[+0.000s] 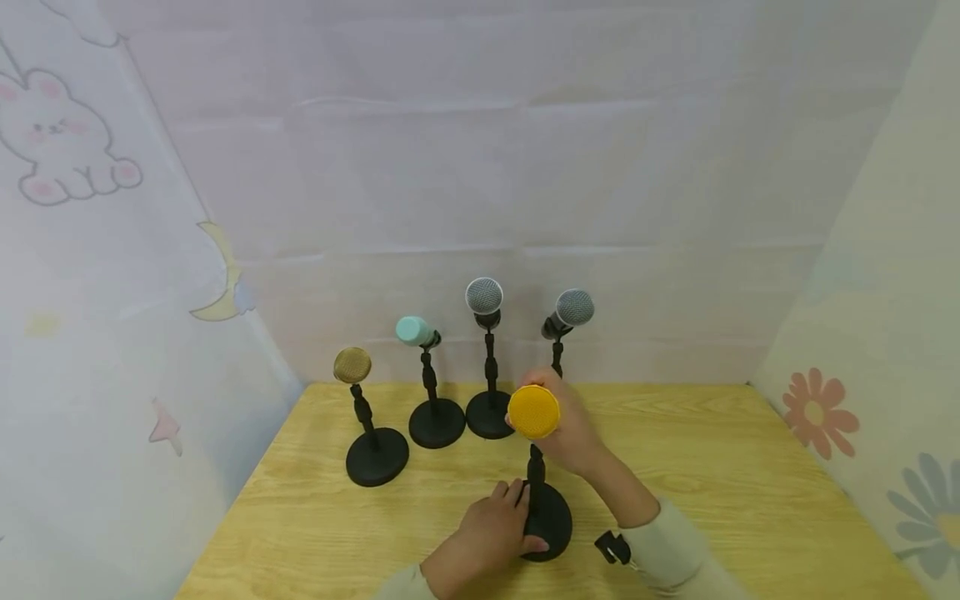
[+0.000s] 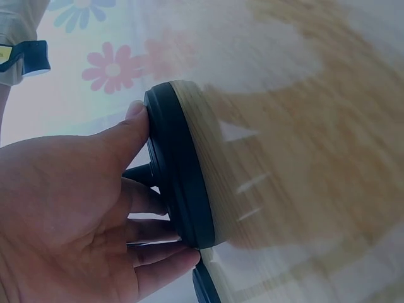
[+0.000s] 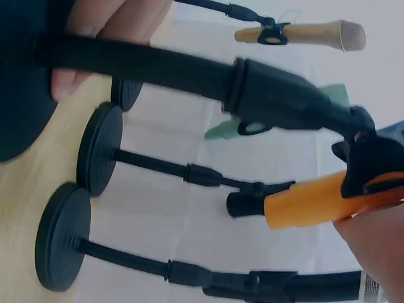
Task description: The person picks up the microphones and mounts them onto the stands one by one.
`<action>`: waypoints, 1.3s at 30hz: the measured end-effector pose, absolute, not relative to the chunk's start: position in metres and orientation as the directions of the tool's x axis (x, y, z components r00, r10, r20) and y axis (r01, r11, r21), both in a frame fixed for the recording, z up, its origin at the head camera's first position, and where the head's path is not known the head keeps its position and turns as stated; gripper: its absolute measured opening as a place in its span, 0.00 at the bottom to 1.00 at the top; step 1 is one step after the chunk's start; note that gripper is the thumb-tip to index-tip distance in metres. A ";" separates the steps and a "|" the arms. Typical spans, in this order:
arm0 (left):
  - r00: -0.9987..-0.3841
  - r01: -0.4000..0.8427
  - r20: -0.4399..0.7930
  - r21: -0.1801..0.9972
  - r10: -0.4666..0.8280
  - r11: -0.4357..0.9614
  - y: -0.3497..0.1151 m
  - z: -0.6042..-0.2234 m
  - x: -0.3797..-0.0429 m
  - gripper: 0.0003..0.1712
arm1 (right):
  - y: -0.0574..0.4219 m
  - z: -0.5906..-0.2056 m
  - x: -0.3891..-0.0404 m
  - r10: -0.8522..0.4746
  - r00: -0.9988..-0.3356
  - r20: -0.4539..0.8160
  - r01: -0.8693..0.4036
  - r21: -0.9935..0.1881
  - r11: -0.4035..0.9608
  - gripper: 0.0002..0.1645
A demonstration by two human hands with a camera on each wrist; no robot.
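Note:
A yellow microphone (image 1: 534, 412) sits in the black clip (image 3: 372, 161) of a desk stand (image 3: 170, 69) near the front of the table. My right hand (image 1: 570, 429) grips the microphone's body behind its mesh head. Down at the stand's round black base (image 1: 552, 523), my left hand (image 1: 487, 529) holds the rim between thumb and fingers. The left wrist view shows the thumb on one side of the base (image 2: 183, 170) and the fingers on the other, the pole between them. The right wrist view shows only part of the right hand (image 3: 379, 243).
Behind stand other microphones on black stands: a gold one (image 1: 352, 365), a mint one (image 1: 414, 331) and two silver-headed ones, one central (image 1: 484, 297) and one to the right (image 1: 575, 307). Patterned cloth walls (image 1: 480, 183) enclose the wooden table (image 1: 300, 517).

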State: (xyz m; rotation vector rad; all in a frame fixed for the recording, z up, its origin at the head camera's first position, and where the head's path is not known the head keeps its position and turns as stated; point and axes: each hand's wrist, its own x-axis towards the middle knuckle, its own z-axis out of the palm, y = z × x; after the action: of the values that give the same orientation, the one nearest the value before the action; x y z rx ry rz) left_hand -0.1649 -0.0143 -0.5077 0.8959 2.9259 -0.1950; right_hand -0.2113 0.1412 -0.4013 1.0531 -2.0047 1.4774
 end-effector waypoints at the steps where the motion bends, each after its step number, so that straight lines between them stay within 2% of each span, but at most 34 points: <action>1: -0.828 0.560 -0.113 -0.101 0.549 0.822 -0.014 -0.508 -0.165 0.48 | 0.140 -0.403 -0.211 -0.311 -0.626 0.715 -0.774 -0.617 0.141 0.24; 4: -0.832 0.553 -0.128 -0.105 0.540 0.827 -0.013 -0.510 -0.166 0.48 | 0.135 -0.410 -0.210 -0.256 -0.658 0.708 -0.751 -0.638 0.168 0.23; 7: -0.834 0.550 -0.134 -0.105 0.536 0.829 -0.012 -0.512 -0.167 0.49 | 0.132 -0.417 -0.209 -0.169 -0.682 0.712 -0.730 -0.647 0.222 0.27; 12: -0.837 0.546 -0.127 -0.121 0.533 0.829 -0.010 -0.515 -0.169 0.49 | 0.127 -0.429 -0.208 -0.114 -0.634 0.765 -0.755 -0.580 0.305 0.39; 16: -0.837 0.545 -0.123 -0.116 0.532 0.830 -0.010 -0.517 -0.170 0.49 | 0.122 -0.435 -0.209 -0.105 -0.585 0.804 -0.792 -0.539 0.288 0.44; 23: -0.828 0.561 -0.080 -0.140 0.555 0.816 -0.007 -0.513 -0.170 0.48 | 0.117 -0.438 -0.218 0.010 -0.500 0.866 -0.828 -0.481 0.287 0.37; 25: -0.828 0.560 -0.075 -0.147 0.555 0.816 -0.006 -0.512 -0.170 0.49 | 0.115 -0.433 -0.215 0.024 -0.506 0.862 -0.828 -0.494 0.267 0.36; 30: -0.841 0.542 -0.105 -0.138 0.531 0.829 -0.005 -0.517 -0.171 0.49 | 0.112 -0.440 -0.219 0.050 -0.475 0.878 -0.863 -0.477 0.167 0.36; 34: -0.841 0.540 -0.114 -0.131 0.528 0.832 -0.006 -0.517 -0.169 0.49 | 0.112 -0.446 -0.224 0.073 -0.399 0.914 -0.902 -0.405 0.149 0.33; 39: -0.840 0.542 -0.099 -0.124 0.533 0.831 -0.008 -0.513 -0.164 0.49 | 0.110 -0.443 -0.225 0.068 -0.309 0.949 -0.941 -0.315 0.126 0.23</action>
State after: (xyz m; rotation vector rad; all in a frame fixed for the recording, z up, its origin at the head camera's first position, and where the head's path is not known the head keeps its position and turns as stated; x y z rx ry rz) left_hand -0.1645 -0.0079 -0.5129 0.8666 2.9480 -0.2276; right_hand -0.2253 0.1100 -0.4434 0.9047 -1.4622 1.3535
